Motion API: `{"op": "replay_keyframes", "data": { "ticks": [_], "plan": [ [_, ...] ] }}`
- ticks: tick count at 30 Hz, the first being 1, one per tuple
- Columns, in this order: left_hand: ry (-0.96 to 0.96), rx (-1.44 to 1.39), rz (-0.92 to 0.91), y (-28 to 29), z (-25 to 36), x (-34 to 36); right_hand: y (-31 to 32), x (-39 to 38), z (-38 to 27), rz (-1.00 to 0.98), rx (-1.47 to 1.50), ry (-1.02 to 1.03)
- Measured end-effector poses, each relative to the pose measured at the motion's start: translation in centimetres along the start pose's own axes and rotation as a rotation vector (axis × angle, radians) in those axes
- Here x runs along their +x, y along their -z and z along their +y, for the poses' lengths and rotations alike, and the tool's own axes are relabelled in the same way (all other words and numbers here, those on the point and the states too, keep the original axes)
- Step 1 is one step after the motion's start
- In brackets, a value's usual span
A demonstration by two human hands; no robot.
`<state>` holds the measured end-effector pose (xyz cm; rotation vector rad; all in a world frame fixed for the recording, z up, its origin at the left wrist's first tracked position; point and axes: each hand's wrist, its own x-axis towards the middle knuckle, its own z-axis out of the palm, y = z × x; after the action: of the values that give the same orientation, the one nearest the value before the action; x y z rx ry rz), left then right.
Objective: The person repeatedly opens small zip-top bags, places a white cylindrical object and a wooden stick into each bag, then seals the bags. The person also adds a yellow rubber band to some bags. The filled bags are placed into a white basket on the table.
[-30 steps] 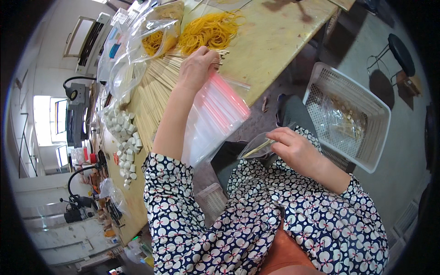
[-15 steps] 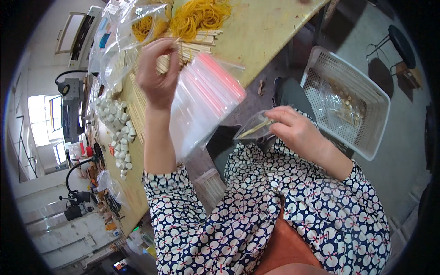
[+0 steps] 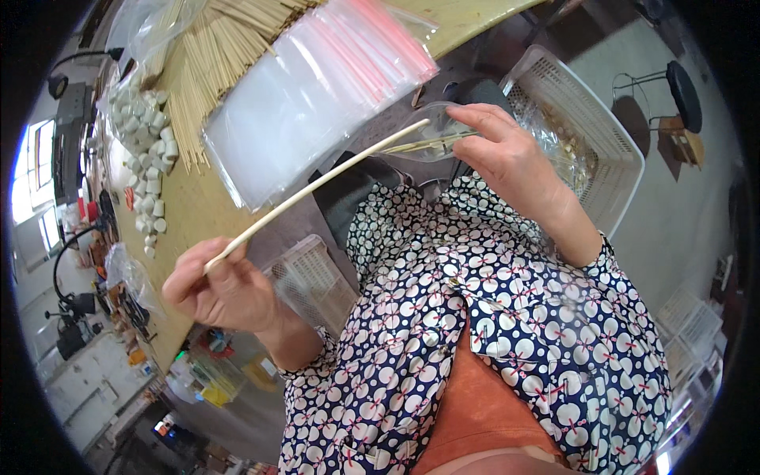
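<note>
Off the worktop [image 3: 214, 214] edge, over the lap, the left hand [image 3: 226, 289] pinches a thin stick [image 3: 317, 188] at its near end — light, stiff, likely snappable — its tip meeting a small clear bag [image 3: 431, 134] that the right hand [image 3: 507, 154] grips shut-fingered.

Left hand [image 3: 226, 289] pinched low, right hand [image 3: 511, 154] raised.

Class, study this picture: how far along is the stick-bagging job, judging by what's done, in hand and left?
Done: a few sticks already sit in the small clear bag pinched by the right hand. In hand: the left hand has a grip on one long stick, tip at the bag's mouth. Left: the large stick pile on the table.
</note>
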<state>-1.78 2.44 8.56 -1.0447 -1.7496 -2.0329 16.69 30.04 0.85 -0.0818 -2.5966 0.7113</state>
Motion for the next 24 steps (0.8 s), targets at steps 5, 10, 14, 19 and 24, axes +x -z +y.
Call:
{"op": "replay_keyframes", "data": {
  "ticks": [5,10,14,19,24],
  "plan": [
    [0.226,0.135,-0.138,-3.1,-2.0,-4.5,-0.4,1.0,-1.3,-0.019,0.019,0.058],
    [0.157,0.080,-0.332,-6.3,-7.5,-7.0,-0.4,1.9,-3.2,0.002,0.084,0.143],
    [-0.037,0.319,-0.453,-6.3,-8.2,-6.3,-0.9,1.3,-2.5,0.029,0.106,0.113],
    [-0.139,0.438,-0.651,-5.3,-7.7,-5.6,-0.4,0.8,-1.5,0.059,0.124,0.059],
    [-0.208,0.470,-0.703,-5.2,-8.1,-5.4,0.0,0.6,-1.4,0.061,0.153,0.051]
  ]
}}
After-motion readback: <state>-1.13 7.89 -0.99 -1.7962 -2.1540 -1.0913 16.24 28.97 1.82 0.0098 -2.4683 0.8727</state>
